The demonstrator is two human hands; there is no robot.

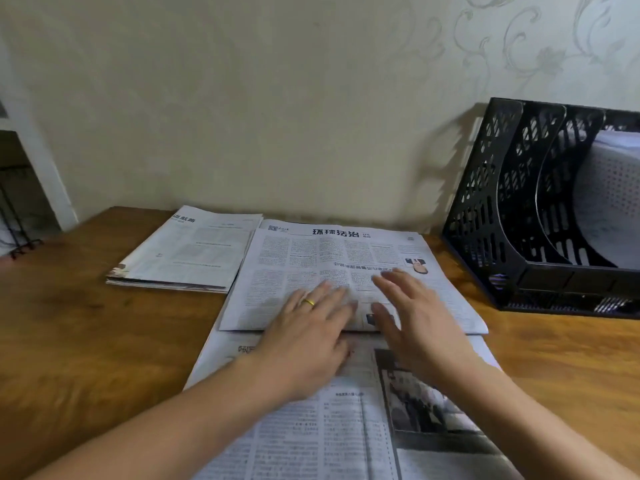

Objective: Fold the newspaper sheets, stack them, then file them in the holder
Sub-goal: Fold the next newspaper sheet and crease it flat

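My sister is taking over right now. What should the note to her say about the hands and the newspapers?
Left hand, with a gold ring, lies flat with straight fingers on the half-folded white newspaper sheet. Right hand is open over the same sheet; contact unclear.
Stack of folded newspapers sits to the left on the brown wooden table.
Black perforated plastic file holder stands at right, against the wall.
Done: some sheets folded and stacked.
Left: finish this fold, stack it, file the stack.

Bold blue header 环球法治 across top of the centre folded newspaper sheet (pixel 346 271), small QR code left of it, large characters on the left newspaper stack (pixel 187 251) possibly 航 something, blurred, body print everywhere too small to read
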